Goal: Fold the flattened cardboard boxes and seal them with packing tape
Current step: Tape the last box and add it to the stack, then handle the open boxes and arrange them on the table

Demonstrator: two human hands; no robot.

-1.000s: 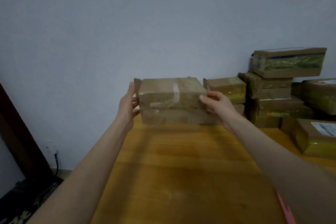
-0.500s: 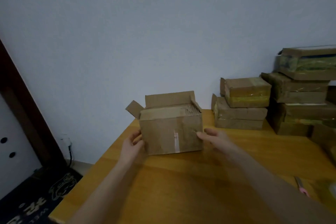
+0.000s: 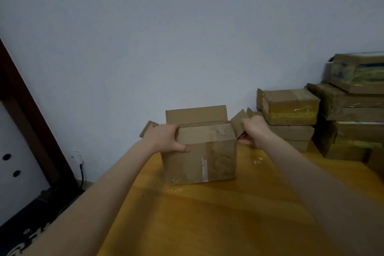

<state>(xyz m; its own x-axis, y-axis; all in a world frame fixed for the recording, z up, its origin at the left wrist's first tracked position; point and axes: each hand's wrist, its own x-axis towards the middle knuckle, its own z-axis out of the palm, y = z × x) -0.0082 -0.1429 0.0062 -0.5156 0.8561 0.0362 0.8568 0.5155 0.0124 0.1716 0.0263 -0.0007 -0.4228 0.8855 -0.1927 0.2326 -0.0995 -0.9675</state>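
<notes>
**Item:** one cardboard box (image 3: 199, 162), upright at the middle of the surface (image 3: 207, 224), top unsealed.

**Left hand** (image 3: 164, 137): grips the box's near-left top corner, thumb on the front face.

**Right hand** (image 3: 253, 131): pinches the right flap (image 3: 238, 122), which tilts outward.

**Far flap** (image 3: 196, 114): upright.

**Left flap** (image 3: 148, 129): splayed out.

**Sealed boxes** (image 3: 291, 106): stacked far right.

**Handling, as we judge it:** we steady the body with the left hand. We crease each flap along its score and lay it flat, so the edges meet squarely before taping.

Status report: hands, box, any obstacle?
Left hand grips box top edge. Right hand holds right flap. Box upright on table, flaps open. No obstacle seen.
</notes>
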